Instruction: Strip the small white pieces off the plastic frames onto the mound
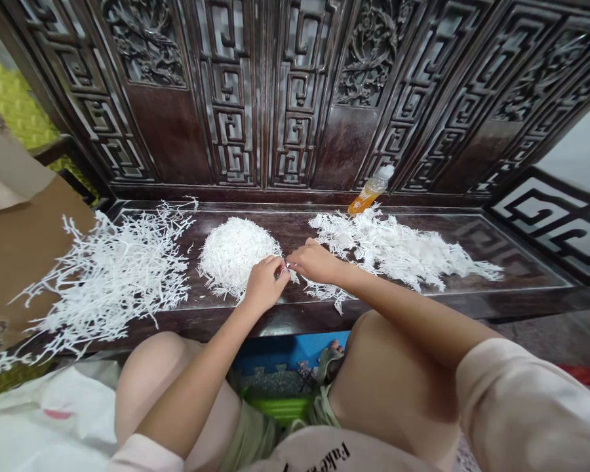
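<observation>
- White branching strips (pixel 122 269) lie tangled on the dark worktop (pixel 285 219).
- A round heap (pixel 233 252) of short white bits sits beside them.
- Left hand (pixel 268 282): fingers pinched on a small piece (pixel 286 266), its details unclear.
- Right hand (pixel 317 262): fingertips closed at the same piece.
- Ragged white clumps (pixel 408 252), orange bottle (pixel 368 193) behind.

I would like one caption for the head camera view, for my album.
Two hands meet between white heaps on a dark wooden bench, beside carved panels.
</observation>
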{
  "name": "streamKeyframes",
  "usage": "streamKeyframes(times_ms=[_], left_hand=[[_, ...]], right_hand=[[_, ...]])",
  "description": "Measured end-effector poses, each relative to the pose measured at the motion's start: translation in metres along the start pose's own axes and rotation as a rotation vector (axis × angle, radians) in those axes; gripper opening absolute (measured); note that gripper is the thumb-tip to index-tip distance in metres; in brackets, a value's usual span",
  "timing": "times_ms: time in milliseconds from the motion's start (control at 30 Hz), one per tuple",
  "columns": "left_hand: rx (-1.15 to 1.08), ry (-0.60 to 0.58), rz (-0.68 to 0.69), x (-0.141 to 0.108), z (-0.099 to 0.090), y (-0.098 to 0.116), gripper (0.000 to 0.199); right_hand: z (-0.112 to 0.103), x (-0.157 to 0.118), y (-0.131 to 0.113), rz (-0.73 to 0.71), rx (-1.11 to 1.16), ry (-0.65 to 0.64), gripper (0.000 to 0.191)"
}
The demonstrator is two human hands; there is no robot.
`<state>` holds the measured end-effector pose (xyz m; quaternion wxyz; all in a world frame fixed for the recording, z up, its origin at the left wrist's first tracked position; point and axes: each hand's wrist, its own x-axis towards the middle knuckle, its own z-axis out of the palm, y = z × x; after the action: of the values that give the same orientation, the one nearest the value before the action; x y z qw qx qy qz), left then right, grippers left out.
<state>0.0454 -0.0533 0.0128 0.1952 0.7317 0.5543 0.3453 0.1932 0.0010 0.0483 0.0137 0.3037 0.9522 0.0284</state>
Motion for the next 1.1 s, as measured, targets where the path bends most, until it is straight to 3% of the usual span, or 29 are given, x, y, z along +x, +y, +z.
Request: streamKeyframes(times_ms=[133, 433, 500, 600, 633, 733, 867, 933, 1000, 1100], left_hand=[[-0.199, 0.004, -0.054, 0.001, 0.002, 0.003, 0.016], [-0.39, 0.165, -0.086, -0.001, 0.003, 0.017, 0.02], [-0.441, 0.223, -0.133, -0.006, -0.001, 0.021, 0.02], [-0.512, 0.281, -0.182, -0.012, -0.016, 0.022, 0.019], [-0.513, 0.268, -0.202, -0.011, -0.021, 0.019, 0.018], [-0.396, 0.181, -0.321, 0.002, -0.034, 0.0, 0.018], [0.005, 0.139, -0.447, 0.025, -0.03, -0.039, 0.011], [0.244, 0.143, -0.485, 0.028, -0.022, -0.055, 0.017], [0.402, 0.152, -0.512, 0.027, -0.013, -0.061, 0.026], [0.454, 0.213, -0.455, 0.022, -0.003, -0.053, 0.031]], right_hand=[[0.003, 0.002, 0.003, -0.057, 0.014, 0.02, 0.021], [-0.005, 0.005, 0.007, -0.063, 0.088, 0.0, 0.019], [-0.003, 0.001, 0.025, 0.018, 0.046, -0.057, 0.019], [0.001, -0.012, 0.059, 0.26, -0.068, -0.151, 0.024], [0.002, -0.016, 0.068, 0.33, -0.123, -0.123, 0.03], [0.003, -0.021, 0.073, 0.344, -0.133, -0.139, 0.035], [0.004, -0.011, 0.046, 0.242, -0.079, -0.164, 0.034], [0.004, -0.005, 0.032, 0.198, -0.072, -0.191, 0.035], [0.005, -0.001, 0.022, 0.161, -0.068, -0.21, 0.035], [0.006, 0.001, 0.015, 0.128, -0.051, -0.202, 0.035]])
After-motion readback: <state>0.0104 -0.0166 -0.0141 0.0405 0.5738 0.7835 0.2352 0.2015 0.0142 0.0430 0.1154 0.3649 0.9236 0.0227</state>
